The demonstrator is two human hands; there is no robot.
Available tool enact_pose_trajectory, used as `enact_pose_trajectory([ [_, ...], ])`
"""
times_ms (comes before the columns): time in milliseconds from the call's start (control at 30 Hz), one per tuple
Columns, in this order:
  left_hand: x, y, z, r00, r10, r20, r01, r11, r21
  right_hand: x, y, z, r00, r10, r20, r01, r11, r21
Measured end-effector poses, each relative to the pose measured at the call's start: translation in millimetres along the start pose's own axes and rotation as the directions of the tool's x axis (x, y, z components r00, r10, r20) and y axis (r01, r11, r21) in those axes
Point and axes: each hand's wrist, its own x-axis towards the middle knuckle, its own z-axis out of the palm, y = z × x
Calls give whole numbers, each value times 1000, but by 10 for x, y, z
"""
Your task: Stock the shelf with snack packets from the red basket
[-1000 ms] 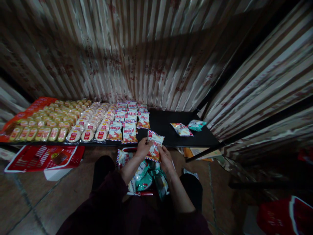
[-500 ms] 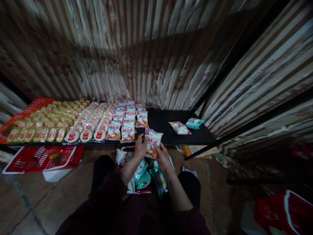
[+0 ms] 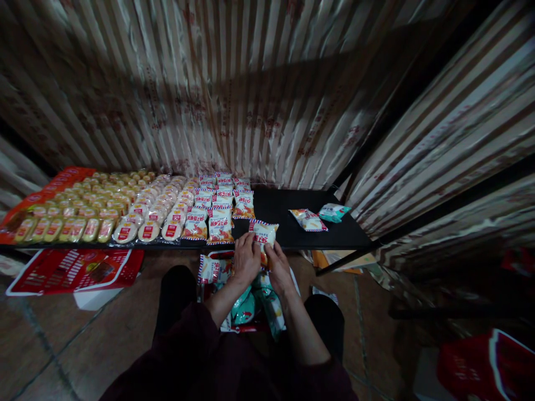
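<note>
Between my two hands is a white and orange snack bag (image 3: 264, 229) with blue-and-red striped ends, held just off the front edge of the shelf. My left hand (image 3: 246, 260) lies over its left side, fingers pressed against the packet. My right hand (image 3: 279, 268) grips the lower right side, thumb on the front. Matching snack bags (image 3: 220, 224) lie in rows on the black shelf (image 3: 271, 203), left of the held one. Beneath my hands, between my knees, a red-edged container (image 3: 251, 328) holds teal packets (image 3: 243, 308) and another striped bag (image 3: 214, 269).
Rows of round wrapped cakes (image 3: 148, 231) and oblong wrapped cakes (image 3: 67, 227) fill the shelf's left part. On its right lie a striped bag (image 3: 308, 220) and a teal packet (image 3: 333, 211). A red bag (image 3: 79, 270) is on the floor at left; striped sheeting (image 3: 259, 94) hangs behind.
My left hand has moved from the bag's upper left edge onto its front, covering more of it. My right hand still holds the other side.
</note>
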Motion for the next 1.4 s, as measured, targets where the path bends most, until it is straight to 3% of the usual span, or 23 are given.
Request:
enact_pose_trajectory([
  [133,3,-15,29,974,-175,143,211,932,-295,2,-14,-16,999,-32,-27,30,995,-92],
  [333,16,-34,84,907,-276,317,418,514,-749,-89,-143,42,990,-138,-14,123,922,-368],
  [467,14,-12,36,858,-281,429,500,271,-823,-136,-129,62,974,-224,45,218,851,-478],
  [633,59,-28,-50,828,-263,495,537,116,-836,-143,-67,48,927,-354,125,358,731,-581],
  [767,85,-45,-98,811,-225,540,564,55,-824,-165,-82,53,858,-465,218,476,560,-678],
  [933,85,-90,-125,788,-296,540,577,48,-815,-200,-78,43,801,-526,285,525,390,-757],
  [1033,87,-144,-124,781,-311,541,591,87,-802,-219,-63,37,783,-535,316,545,347,-764],
  [1133,89,-206,-120,778,-302,552,595,69,-801,-229,-55,34,766,-547,337,569,335,-751],
  [1400,92,-264,-114,779,-299,551,590,51,-806,-178,-21,-26,783,-555,282,526,346,-777],
])
